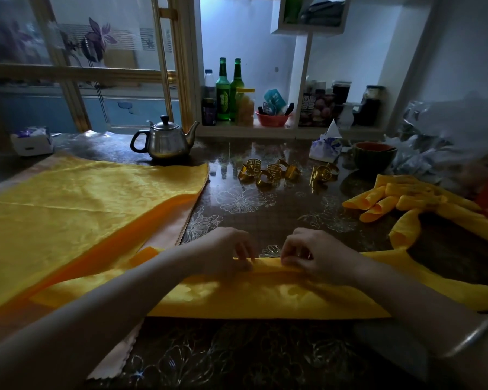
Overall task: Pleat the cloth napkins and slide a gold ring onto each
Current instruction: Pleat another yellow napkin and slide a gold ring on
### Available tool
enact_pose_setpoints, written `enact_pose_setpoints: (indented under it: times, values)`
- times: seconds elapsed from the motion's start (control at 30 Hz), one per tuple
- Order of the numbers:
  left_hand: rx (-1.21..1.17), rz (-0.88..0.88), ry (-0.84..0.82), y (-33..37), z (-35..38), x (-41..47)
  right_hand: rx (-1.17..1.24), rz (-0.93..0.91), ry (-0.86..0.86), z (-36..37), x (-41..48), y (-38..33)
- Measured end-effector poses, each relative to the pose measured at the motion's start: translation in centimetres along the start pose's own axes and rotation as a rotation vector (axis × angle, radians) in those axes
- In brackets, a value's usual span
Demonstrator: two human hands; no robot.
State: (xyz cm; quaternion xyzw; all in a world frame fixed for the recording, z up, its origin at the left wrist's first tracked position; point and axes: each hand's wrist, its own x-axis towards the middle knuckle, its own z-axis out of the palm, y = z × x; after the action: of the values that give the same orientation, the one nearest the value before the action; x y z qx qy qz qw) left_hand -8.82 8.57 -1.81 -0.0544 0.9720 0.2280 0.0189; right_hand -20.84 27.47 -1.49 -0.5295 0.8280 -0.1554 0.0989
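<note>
Tabletop point(265, 215) napkin point(265, 296) under left hand point(226, 249), right hand point(313, 254)

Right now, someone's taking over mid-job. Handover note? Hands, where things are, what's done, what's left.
Left hand: pinch grip on the far folded edge of the working napkin, which lies across the near table.
Right hand: pinches the same fold, close beside the left.
Flat napkins: stacked at left, unpleated.
Gold rings: loose on the table beyond the hands; none on the working napkin.
Folded napkins: piled at right; can't tell whether they carry rings.
Done: pleating started on this napkin.
Left: finish the pleats, ring it, then work through the flat stack.
</note>
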Motion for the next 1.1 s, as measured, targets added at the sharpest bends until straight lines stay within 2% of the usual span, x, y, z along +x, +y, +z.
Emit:
enact_pose_setpoints:
  times: [0.13, 0.23, 0.37, 0.47, 0.67, 0.83, 0.97, 1.1]
  values:
    - [0.051, -0.062, 0.009, 0.3, -0.1, 0.3, -0.007, 0.039, -0.024, -0.3, 0.3, -0.2]
    - [0.175, -0.044, 0.011, 1.1, -0.2, -0.1, -0.153, 0.03, -0.074, -0.5, 0.5, -0.8]
    - [0.373, 0.006, 0.16, 2.6, 0.4, -1.1, -0.38, -0.046, 0.0, -0.4, -0.2, -1.8]
    - [0.476, 0.091, 0.231, 3.1, 1.7, -1.5, -0.425, -0.076, 0.039, 0.3, -0.6, -2.3]
    - [0.223, 0.069, 0.074, 1.6, 0.4, -2.1, -0.106, 0.054, -0.089, -0.4, -1.2, -2.0]
    - [0.218, 0.021, 0.111, 0.5, 0.5, -2.5, 0.07, 0.073, -0.136, -1.1, -1.6, -1.4]
    - [0.176, -0.01, 0.133, 0.0, 0.9, -2.5, -0.077, 0.052, -0.156, -1.1, -1.7, -1.8]
    - [0.305, -0.019, 0.108, 0.3, 0.7, -2.9, -0.285, 0.02, -0.125, -0.5, -1.5, -2.4]
